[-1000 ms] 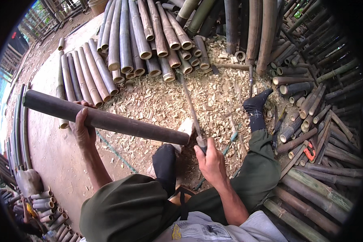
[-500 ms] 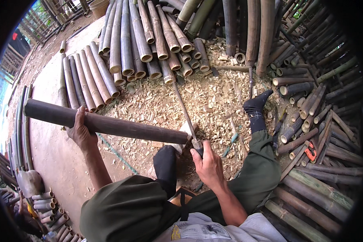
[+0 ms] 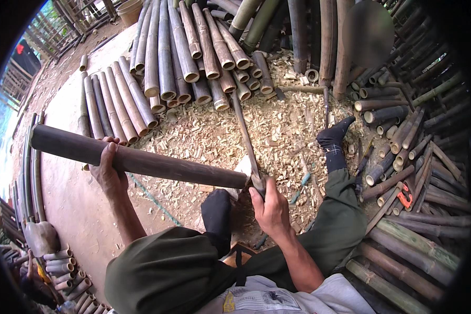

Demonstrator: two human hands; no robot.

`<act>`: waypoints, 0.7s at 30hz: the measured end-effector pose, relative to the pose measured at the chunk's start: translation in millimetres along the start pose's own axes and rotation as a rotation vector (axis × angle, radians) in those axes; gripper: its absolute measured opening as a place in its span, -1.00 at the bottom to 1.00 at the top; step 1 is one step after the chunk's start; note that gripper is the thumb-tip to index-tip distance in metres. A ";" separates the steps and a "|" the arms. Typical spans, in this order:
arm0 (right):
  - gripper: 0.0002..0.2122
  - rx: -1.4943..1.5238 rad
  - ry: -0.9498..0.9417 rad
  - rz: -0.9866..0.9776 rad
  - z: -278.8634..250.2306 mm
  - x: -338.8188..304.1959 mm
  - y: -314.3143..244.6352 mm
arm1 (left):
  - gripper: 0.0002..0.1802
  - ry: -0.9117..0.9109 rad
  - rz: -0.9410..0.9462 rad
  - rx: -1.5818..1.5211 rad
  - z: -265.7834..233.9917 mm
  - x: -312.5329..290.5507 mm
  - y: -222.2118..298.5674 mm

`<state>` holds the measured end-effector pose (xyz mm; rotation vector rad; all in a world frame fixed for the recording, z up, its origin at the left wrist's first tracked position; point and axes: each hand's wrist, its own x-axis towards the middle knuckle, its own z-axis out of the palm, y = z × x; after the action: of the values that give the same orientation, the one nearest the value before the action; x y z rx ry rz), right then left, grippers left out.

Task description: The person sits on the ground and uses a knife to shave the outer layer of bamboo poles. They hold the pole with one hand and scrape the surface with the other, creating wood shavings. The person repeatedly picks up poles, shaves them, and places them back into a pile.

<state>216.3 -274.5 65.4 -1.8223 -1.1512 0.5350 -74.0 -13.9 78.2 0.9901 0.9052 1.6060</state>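
Observation:
My left hand [image 3: 110, 170] is wrapped round a dark brown bamboo tube [image 3: 175, 170], left of its middle. The tube slants from the far left down to its right end, beside a pale block [image 3: 244, 165]. My right hand [image 3: 271, 209] is closed on the handle of a long knife [image 3: 245, 125]. Its narrow blade points away from me, toward the stacked bamboo, and its base is next to the tube's right end. Whether blade and tube touch I cannot tell. My sock-covered left foot [image 3: 215, 212] is just below the tube's right end.
Pale wood chips [image 3: 204, 133] cover the ground. Cut bamboo tubes [image 3: 165, 73] lie stacked ahead, with more bamboo [image 3: 403, 261] along the right. An orange-handled saw [image 3: 404, 196] lies among them. My right leg [image 3: 332, 199] stretches forward. A grey rounded object [image 3: 41, 238] sits at left.
The knife has turned a little, its blade tip shifting right and away. My right hand has risen slightly with it. The bamboo tube has moved only a little.

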 end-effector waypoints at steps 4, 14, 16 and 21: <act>-0.71 -0.446 -0.312 0.353 31.5 -21.8 98.7 | -0.30 -0.101 -0.011 -0.058 10.5 -2.2 1.9; -0.73 -0.116 -0.035 0.058 -6.8 -4.0 8.9 | -0.57 0.160 -0.064 -0.020 -1.8 -0.9 4.4; -0.74 -0.045 0.054 -0.007 6.2 -10.6 28.8 | -0.59 0.108 -0.063 -0.025 1.7 0.5 6.5; -0.66 -0.467 -0.331 0.430 28.2 -13.7 118.7 | -0.59 0.038 -0.016 -0.032 17.7 4.7 9.8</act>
<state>247.4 -294.4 -51.7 -2.4820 -1.1682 0.8974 -62.0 -9.8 94.6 0.9305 0.9078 1.6257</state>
